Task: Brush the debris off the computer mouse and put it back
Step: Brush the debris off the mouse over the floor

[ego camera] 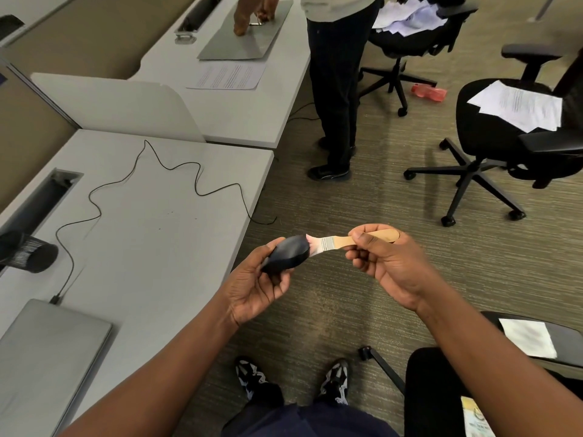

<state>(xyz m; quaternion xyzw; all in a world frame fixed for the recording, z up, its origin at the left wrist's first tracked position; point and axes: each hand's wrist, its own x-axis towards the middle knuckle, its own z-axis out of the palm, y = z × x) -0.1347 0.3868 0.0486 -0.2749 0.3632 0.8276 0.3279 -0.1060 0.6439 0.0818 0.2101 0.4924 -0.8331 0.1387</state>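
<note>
My left hand [257,287] grips a black computer mouse [288,253] out over the carpet, just past the edge of the grey desk [151,234]. My right hand [383,263] holds a small paintbrush [344,241] by its light wooden handle. The brush's pale bristles press against the right end of the mouse. Both hands hover in the air, above my feet.
On the desk lie a closed grey laptop [47,351], a winding black cable [126,181] and a black mesh cup [30,252]. Another person [334,89] stands at the far desk. Black office chairs [511,134] with papers stand on the carpet to the right.
</note>
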